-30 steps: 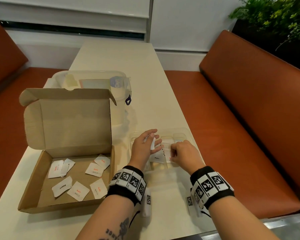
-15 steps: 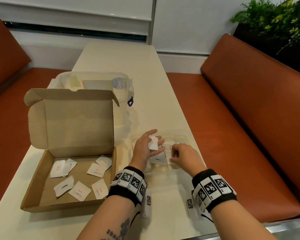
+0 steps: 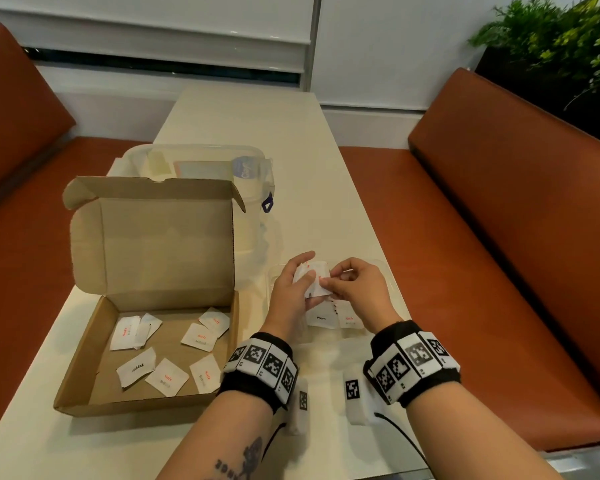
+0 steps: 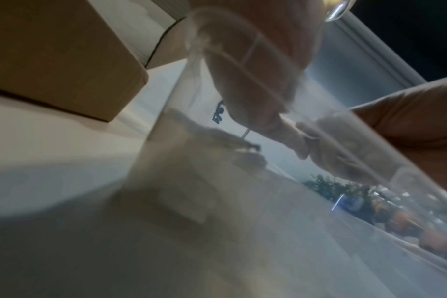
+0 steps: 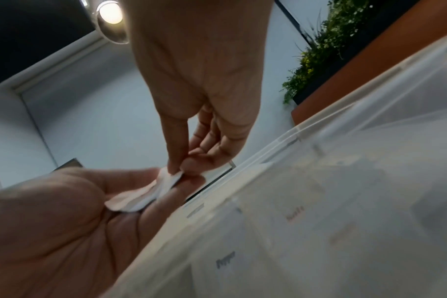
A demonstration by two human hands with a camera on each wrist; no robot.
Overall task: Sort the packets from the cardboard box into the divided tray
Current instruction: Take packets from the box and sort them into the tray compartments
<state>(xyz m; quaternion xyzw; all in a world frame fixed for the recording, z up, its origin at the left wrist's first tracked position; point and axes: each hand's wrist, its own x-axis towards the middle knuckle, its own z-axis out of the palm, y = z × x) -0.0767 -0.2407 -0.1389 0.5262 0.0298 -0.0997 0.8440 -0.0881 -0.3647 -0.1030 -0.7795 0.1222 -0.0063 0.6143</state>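
Right hand (image 3: 355, 289) pinches a salt packet (image 3: 314, 280) off the cupped left hand (image 3: 293, 294), directly above the divided tray (image 3: 388, 284).

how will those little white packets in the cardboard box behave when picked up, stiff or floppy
Probably floppy: the packets in the left hand bend and curl. Likely light, since the right hand lifts one by a two-finger grip at its corner. The packets in the cardboard box lie flat, so rolling seems unlikely.

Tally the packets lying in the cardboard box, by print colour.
Red-print packets: 5
Black-print packet: 1
Half-covered packet, print not readable: 1
Total in the cardboard box: 7
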